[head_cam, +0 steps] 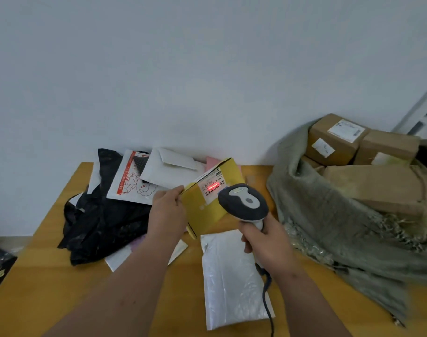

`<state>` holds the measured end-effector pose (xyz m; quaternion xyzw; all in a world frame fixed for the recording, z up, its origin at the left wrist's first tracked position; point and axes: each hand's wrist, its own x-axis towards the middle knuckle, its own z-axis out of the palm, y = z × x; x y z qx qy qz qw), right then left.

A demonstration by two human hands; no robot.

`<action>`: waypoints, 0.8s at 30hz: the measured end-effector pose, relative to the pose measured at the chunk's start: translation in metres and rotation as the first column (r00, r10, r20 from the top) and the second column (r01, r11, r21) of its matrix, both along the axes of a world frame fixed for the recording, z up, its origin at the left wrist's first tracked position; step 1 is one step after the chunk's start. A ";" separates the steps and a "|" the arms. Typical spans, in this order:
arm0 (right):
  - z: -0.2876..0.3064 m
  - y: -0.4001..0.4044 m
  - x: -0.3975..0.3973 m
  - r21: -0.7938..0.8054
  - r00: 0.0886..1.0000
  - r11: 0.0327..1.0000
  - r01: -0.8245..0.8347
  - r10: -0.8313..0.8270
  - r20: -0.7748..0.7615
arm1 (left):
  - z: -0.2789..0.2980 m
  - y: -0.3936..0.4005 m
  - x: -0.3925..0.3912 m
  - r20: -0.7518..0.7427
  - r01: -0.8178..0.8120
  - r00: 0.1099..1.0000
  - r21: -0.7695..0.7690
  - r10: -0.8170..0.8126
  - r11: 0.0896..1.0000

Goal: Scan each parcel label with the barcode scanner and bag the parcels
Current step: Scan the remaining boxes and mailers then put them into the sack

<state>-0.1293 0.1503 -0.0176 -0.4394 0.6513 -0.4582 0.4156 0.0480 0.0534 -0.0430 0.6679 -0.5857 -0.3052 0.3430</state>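
My left hand (167,212) grips a yellow box parcel (205,210) by its left edge and holds it tilted above the table. A white label (212,188) on its top face shows a red scan line. My right hand (263,242) grips the handle of a grey and white barcode scanner (242,203), whose head sits just right of the label and points at it. The scanner's dark cable (268,305) runs down past my right wrist. A grey-green woven sack (329,215) stands open at the right, with several brown cardboard boxes (334,142) inside.
On the wooden table (49,276) a white bubble mailer (231,276) lies below my hands. Behind my left hand lies a heap of black poly bags (103,215), white mailers (173,171) and a red-printed mailer (129,181). A white wall stands close behind.
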 end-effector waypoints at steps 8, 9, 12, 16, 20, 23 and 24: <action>0.011 0.023 0.004 0.008 1.000 1.000 -0.005 0.005 0.011 | 0.014 0.018 -0.002 0.006 0.013 1.000 -0.014 -0.013 1.000; 0.011 0.025 0.003 0.007 1.000 1.000 -0.001 0.001 0.011 | 0.016 0.020 -0.003 0.002 0.014 1.000 -0.014 -0.014 1.000; 0.012 0.030 -0.002 0.001 1.000 1.000 0.005 -0.005 0.008 | 0.019 0.025 -0.007 -0.005 0.028 1.000 -0.027 -0.028 0.999; 0.015 0.034 -0.013 -0.014 1.000 1.000 0.001 -0.001 0.007 | 0.026 0.030 -0.016 -0.008 0.033 0.999 -0.045 -0.033 0.998; 0.024 0.036 -0.028 -0.043 0.999 0.999 0.014 -0.012 0.032 | 0.039 0.032 -0.034 -0.002 0.023 1.000 -0.114 -0.023 0.993; 0.033 0.039 -0.049 -0.057 0.996 0.996 0.065 -0.061 0.067 | 0.053 0.035 -0.058 -0.020 0.011 1.000 -0.185 -0.015 0.983; 0.036 0.041 -0.059 -0.060 0.994 0.995 0.078 -0.073 0.081 | 0.059 0.037 -0.070 -0.031 0.008 0.999 -0.210 -0.015 0.978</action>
